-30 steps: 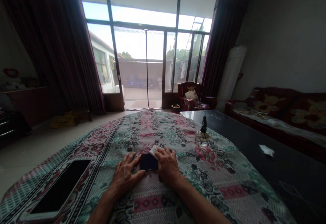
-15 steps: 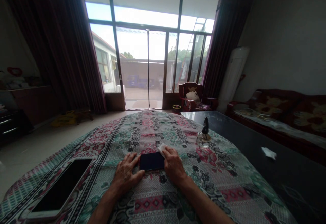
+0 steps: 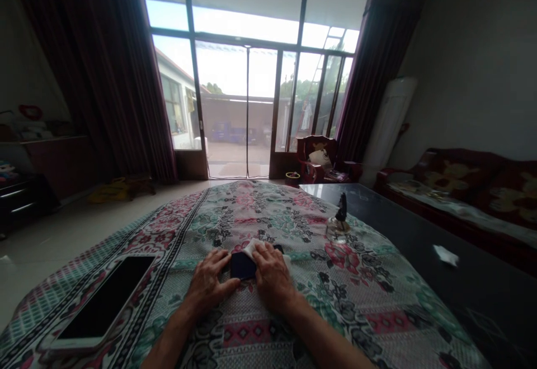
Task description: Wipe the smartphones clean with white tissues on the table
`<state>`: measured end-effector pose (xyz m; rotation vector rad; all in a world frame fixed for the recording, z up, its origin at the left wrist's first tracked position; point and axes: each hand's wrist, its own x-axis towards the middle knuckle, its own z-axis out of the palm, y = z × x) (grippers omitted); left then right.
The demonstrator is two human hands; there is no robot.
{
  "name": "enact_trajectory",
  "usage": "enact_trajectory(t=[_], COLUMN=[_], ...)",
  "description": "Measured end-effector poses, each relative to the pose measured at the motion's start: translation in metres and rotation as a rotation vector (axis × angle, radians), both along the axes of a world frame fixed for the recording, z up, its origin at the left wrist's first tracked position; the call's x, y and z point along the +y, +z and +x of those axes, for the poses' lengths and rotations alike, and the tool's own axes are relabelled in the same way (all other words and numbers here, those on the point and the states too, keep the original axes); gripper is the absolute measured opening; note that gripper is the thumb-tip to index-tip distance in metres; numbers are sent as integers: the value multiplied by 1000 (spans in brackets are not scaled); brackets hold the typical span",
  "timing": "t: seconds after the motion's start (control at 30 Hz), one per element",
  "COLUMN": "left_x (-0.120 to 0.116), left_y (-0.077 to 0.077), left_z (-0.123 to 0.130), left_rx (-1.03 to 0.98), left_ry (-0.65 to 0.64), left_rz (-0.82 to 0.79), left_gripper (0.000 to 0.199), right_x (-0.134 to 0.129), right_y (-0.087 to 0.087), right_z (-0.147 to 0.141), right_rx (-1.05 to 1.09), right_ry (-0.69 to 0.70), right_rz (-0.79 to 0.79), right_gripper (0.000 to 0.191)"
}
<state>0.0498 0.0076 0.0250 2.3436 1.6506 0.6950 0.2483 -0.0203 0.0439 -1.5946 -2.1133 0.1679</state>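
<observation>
A dark phone lies flat, screen up, on the patterned tablecloth. My left hand holds its left end between thumb and fingers, palm low against the cloth. With my right hand I press a folded white tissue onto the screen; the fingers are closed over the tissue and cover the phone's right half. A larger white-framed phone with a black screen rests to the left of my left hand, apart from it.
A clear glass bottle with a black top stands beyond my right hand. Another crumpled white tissue lies on the dark table at the right. Past the table are a wooden chair, a sofa and glass doors.
My right hand has slid the tissue left across the screen, from the phone's right end to about its middle. My left hand stays at the left end. The view has shifted slightly.
</observation>
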Motion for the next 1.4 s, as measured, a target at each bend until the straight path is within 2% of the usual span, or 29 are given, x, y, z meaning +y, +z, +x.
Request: enact_trajectory(t=[0.13, 0.2, 0.53, 0.7, 0.8, 0.93, 1.13, 1.27, 1.4], left_x=[1, 1, -1, -1, -2, -1, 0, 1, 1], left_y=[2, 3, 8, 7, 7, 6, 3, 3, 3], left_z=[1, 1, 1, 2, 2, 0, -2, -1, -1], left_rx=[-35, -43, -21, -11, -14, 2, 26, 49, 60], left_ry=[-10, -11, -14, -14, -13, -23, -38, -40, -35], left_rz=[0, -5, -46, -51, -43, -39, -21, -23, -22], left_gripper=[55, 55, 57, 58, 56, 57, 55, 56, 56], right_x=[-7, -6, 12, 16, 16, 11, -7, -19, -25], right_y=[-3, -3, 6, 4, 0, -5, -9, -4, 1], right_z=[-14, -16, 20, 41, 45, 36, 13, 3, -1], right_rx=[-5, 1, -20, 0, 13, 23, 36, 44, 40], right_ry=[146, 168, -66, -153, -172, -188, -38, 110, 228], right_rz=[-32, -43, -4, 19, 44, 56, 69, 46, 34], right_gripper=[52, 52, 50, 52, 53, 52, 51, 50, 41])
